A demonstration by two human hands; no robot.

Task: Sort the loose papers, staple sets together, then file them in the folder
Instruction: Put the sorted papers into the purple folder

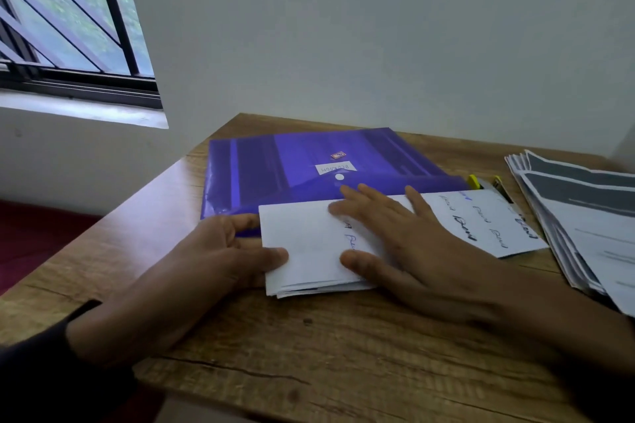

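Where the hands meet: on a small stack of white papers (309, 251) lying near the middle of the wooden table (309, 354), its far edge overlapping the near edge of the purple folder (309, 161).
Left hand (206, 257): its grip is closed on the left edge of the small stack, thumb on top of the sheets and fingers curled at the edge beside the folder's near corner; a dark sleeve (51, 371) covers the wrist.
Right hand (405, 237): lies flat on top of the papers with fingers straight and spread, pressing them down; its grip is open, the fingertips reaching the folder's edge.
Handwritten sheet (488, 223): white, with blue and black script, lying under and to the right of the right hand, partly on the folder's near edge.
Purple folder: translucent plastic, flat on the far part of the table, flap fastened by a white snap button (339, 177), with a small white label (335, 167) just above it.
Yellow stapler (488, 184): only partly seen, just past the folder's right corner, behind the handwritten sheet.
Printed pile (584, 216): fanned sheets with dark grey bands, at the right side of the table, apart from the small stack.
Surroundings: a pale wall (378, 27) behind the table, and a barred window (68, 10) at upper left.
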